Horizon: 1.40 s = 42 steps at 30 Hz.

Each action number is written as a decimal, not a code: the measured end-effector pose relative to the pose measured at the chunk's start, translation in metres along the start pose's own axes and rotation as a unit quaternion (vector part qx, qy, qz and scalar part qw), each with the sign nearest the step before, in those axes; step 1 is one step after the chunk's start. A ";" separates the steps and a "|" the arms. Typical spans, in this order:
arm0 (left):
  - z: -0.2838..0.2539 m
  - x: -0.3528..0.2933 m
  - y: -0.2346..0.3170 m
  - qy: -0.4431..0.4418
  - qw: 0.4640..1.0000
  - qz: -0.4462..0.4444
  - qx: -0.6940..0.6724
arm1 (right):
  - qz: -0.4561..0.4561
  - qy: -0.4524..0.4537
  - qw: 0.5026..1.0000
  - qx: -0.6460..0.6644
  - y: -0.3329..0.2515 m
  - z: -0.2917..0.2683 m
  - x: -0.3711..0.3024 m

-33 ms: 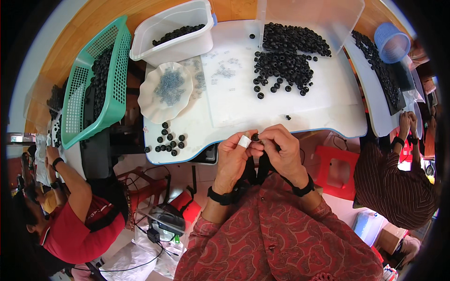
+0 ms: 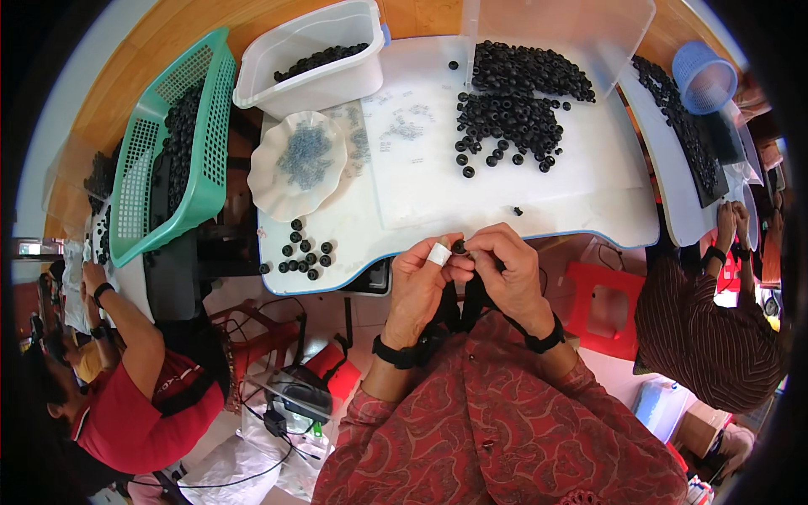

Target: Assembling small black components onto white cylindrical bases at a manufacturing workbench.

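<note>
Just off the table's near edge, my left hand (image 2: 421, 282) pinches a small round black part (image 2: 459, 247) between thumb and fingertips. White tape wraps the left thumb. My right hand (image 2: 512, 273) is closed at the same part, its thumb and forefinger pressed together against it; whether they hold something tiny cannot be seen. Beyond my hands, a heap of the same black ring-like parts (image 2: 509, 126) lies on the white table (image 2: 438, 198). A loose group of them (image 2: 307, 261) rests at the near left corner, and a tiny black bit (image 2: 518, 211) lies ahead of my right hand.
A scalloped dish (image 2: 269, 189) holds small clear pieces. Behind it stands a white tub (image 2: 337, 88) with black parts; a green basket (image 2: 215, 160) is further left. A clear panel (image 2: 560, 34) stands over the heap. Co-workers sit left (image 2: 151, 412) and right (image 2: 711, 337).
</note>
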State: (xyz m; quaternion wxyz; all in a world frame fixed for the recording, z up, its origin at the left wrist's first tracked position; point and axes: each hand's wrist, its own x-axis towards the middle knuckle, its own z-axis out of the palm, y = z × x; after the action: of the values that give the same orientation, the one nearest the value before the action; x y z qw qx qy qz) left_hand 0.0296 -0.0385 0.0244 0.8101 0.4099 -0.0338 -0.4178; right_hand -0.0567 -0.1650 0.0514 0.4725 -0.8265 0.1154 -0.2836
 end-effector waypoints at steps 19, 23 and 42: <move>-0.030 0.010 0.008 -0.020 0.994 0.018 -0.106 | 0.008 -0.025 0.999 0.041 0.016 0.013 0.033; -0.033 0.009 0.010 -0.018 0.993 0.020 -0.118 | 0.007 0.012 1.000 -0.012 0.030 0.011 0.042; -0.032 0.007 0.010 0.011 0.995 0.004 -0.099 | -0.045 -0.012 0.964 -0.262 0.056 0.000 0.088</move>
State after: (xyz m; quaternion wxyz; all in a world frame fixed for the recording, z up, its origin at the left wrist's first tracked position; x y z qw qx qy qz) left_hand 0.0535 -0.0202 0.0081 0.8486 0.3321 0.0149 -0.4116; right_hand 0.0193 -0.2347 0.0356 0.2273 -0.9292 0.1429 -0.2540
